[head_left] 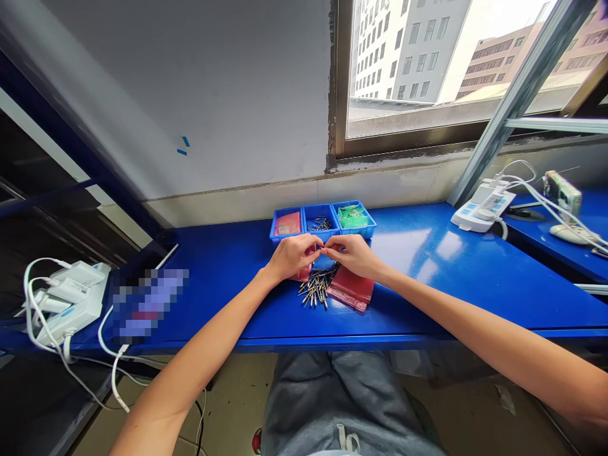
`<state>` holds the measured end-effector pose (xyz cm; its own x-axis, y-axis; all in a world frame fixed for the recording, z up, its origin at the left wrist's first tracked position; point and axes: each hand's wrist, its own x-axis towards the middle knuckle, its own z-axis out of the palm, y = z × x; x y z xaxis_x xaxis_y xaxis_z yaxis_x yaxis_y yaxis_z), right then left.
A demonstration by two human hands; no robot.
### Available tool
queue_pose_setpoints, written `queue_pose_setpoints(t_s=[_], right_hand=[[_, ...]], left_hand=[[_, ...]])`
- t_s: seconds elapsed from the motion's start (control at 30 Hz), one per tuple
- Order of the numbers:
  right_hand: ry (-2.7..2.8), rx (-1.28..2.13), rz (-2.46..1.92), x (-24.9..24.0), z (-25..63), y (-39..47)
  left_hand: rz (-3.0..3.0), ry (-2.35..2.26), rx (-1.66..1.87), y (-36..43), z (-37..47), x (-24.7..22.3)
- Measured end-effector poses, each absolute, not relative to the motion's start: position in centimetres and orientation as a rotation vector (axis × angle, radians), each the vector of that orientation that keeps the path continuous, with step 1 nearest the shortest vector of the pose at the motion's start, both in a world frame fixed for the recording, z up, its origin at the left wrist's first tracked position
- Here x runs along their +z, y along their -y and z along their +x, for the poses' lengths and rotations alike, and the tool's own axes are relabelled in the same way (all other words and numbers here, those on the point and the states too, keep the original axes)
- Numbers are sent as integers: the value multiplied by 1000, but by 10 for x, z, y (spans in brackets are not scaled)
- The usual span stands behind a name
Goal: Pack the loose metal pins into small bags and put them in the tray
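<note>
My left hand (pixel 295 254) and my right hand (pixel 354 254) meet fingertip to fingertip above the blue table (pixel 408 266). Both are closed in a pinch; whatever lies between the fingers is too small to make out. Just below them is a loose pile of thin metal pins (pixel 316 290), dark at one end and brassy at the other. A stack of red plastic bags (pixel 351 290) lies under my right hand, partly covered by it. More red plastic (pixel 303 274) shows beneath my left hand.
Behind my hands stand three joined blue bins: one with red bags (pixel 287 223), one with dark metal pieces (pixel 319 224), one with green bags (pixel 352 216). Power strips with white cables sit at left (pixel 78 297) and right (pixel 484 206). A blurred-out item (pixel 152 307) lies at left.
</note>
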<state>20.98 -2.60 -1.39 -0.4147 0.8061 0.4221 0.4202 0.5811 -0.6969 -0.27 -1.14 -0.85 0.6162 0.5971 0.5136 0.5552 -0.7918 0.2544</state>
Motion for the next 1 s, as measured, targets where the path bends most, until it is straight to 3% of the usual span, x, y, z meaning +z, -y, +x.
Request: queue_pose_setpoints(t_s=[0.53, 1.0], right_hand=[[2074, 644, -971, -17, 213, 19], [2052, 654, -958, -13, 212, 23]], left_hand=[[2532, -795, 1051, 17, 7, -3], [2397, -974, 1183, 9, 4, -8]])
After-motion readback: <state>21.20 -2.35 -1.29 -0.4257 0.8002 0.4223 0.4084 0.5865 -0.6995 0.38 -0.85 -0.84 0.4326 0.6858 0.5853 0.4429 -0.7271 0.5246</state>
